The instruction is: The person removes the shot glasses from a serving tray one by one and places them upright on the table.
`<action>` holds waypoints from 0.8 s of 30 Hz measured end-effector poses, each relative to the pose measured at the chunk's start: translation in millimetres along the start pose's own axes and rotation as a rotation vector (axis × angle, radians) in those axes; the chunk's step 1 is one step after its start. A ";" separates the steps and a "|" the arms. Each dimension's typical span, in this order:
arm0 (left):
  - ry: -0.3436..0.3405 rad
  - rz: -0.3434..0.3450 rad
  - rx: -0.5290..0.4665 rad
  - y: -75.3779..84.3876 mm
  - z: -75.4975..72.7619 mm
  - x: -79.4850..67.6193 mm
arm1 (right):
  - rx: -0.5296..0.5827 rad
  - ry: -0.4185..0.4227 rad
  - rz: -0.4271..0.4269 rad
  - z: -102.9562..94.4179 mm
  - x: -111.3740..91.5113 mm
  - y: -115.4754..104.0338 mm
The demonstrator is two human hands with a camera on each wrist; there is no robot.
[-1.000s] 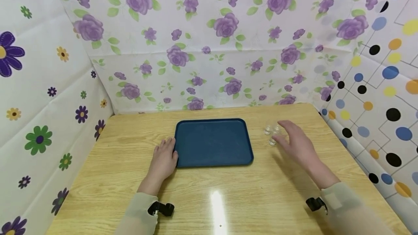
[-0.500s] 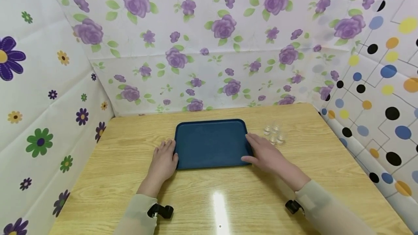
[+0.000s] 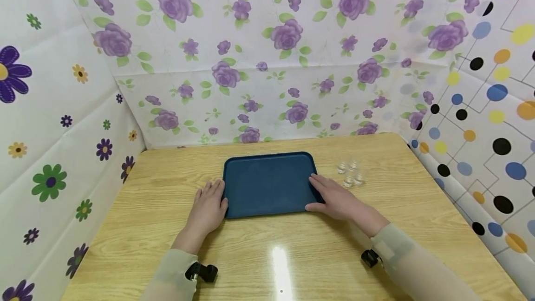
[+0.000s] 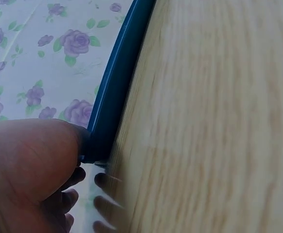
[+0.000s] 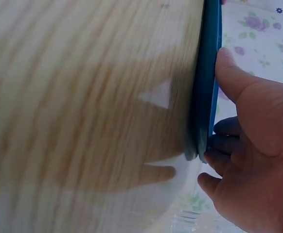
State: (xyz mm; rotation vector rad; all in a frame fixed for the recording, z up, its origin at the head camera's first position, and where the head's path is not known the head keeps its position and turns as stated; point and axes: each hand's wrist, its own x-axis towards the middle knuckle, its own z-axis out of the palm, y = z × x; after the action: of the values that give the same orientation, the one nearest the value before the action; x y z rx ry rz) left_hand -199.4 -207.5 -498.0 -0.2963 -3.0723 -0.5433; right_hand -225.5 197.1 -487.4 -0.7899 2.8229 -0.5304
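Note:
A dark blue rectangular tray (image 3: 269, 185) lies flat on the wooden table in the head view. At its left edge, near the front corner, rests my left hand (image 3: 207, 210); the thumb touches the rim and the fingers lie fairly straight along the side. My right hand (image 3: 336, 199) is at the right edge, fingers extended against that side and thumb at the front corner. In the right wrist view the thumb tip (image 5: 224, 57) meets the tray's side wall (image 5: 208, 68). The left wrist view shows the thumb (image 4: 39, 153) against the tray wall (image 4: 113, 92).
Several small clear glass cups (image 3: 351, 173) stand in a cluster right of the tray, just behind my right hand. The wooden table (image 3: 251, 250) extends around the tray. Patterned cloth (image 3: 259, 66) hangs behind and at both sides.
My right hand has left the glass cups, moving left to the tray's right edge. My left hand stays at the left edge. The tray has turned very slightly.

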 end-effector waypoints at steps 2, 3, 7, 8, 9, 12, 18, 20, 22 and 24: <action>-0.004 0.000 -0.001 0.3 -0.7 0.6 | 0.005 0.001 -0.003 -0.4 1.7 1.0; -0.006 0.001 -0.001 0.4 -0.9 0.8 | 0.005 0.003 -0.005 -0.6 2.0 1.1; 0.000 -0.005 0.006 0.4 -1.9 1.1 | -0.021 0.045 -0.010 -1.2 3.0 -0.7; 0.009 -0.006 0.005 0.8 -2.5 1.3 | -0.034 0.069 -0.013 -1.9 3.5 -2.2; 0.018 -0.006 0.003 1.4 -3.3 1.7 | -0.050 0.099 -0.015 -2.8 4.2 -4.2; 0.055 0.010 0.005 6.6 -8.1 3.7 | -0.103 0.198 -0.013 -6.3 8.1 -12.1; 0.103 0.069 0.057 24.9 -20.5 6.4 | -0.183 0.324 0.001 -11.3 15.7 -28.4; 0.120 0.090 0.071 29.8 -23.4 6.5 | -0.192 0.339 0.011 -12.1 17.3 -32.6; 0.137 0.107 0.080 34.1 -26.3 6.1 | -0.199 0.348 0.020 -12.8 18.7 -36.3; 0.150 0.118 0.080 37.7 -29.0 5.4 | -0.206 0.346 0.033 -13.4 20.1 -39.5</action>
State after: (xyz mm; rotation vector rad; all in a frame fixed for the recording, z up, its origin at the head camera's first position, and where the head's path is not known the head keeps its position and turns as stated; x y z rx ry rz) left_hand -198.4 -181.6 -457.7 -0.4118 -2.9003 -0.4168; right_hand -227.3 158.9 -461.3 -0.7461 3.2457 -0.4095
